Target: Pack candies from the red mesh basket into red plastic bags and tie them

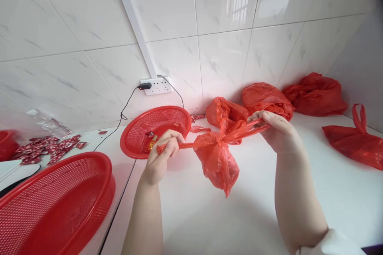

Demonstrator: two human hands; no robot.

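Note:
A filled red plastic bag (pixel 217 161) hangs between my hands above the white table, its neck gathered into a knot. My left hand (pixel 163 151) is closed on one twisted end of the bag, in front of the smaller red basket. My right hand (pixel 277 127) grips the other end, pulled out to the right. Both ends are stretched taut. The fingers of each hand are wrapped round the plastic.
Several red bags (pixel 267 97) lie along the tiled wall. At the left are a large red basket (pixel 101 163), a smaller basket (pixel 127 137) with a few packets, a clear bottle (pixel 54 124), scattered red packets (pixel 64 147) and a power strip (pixel 157 86) with cables.

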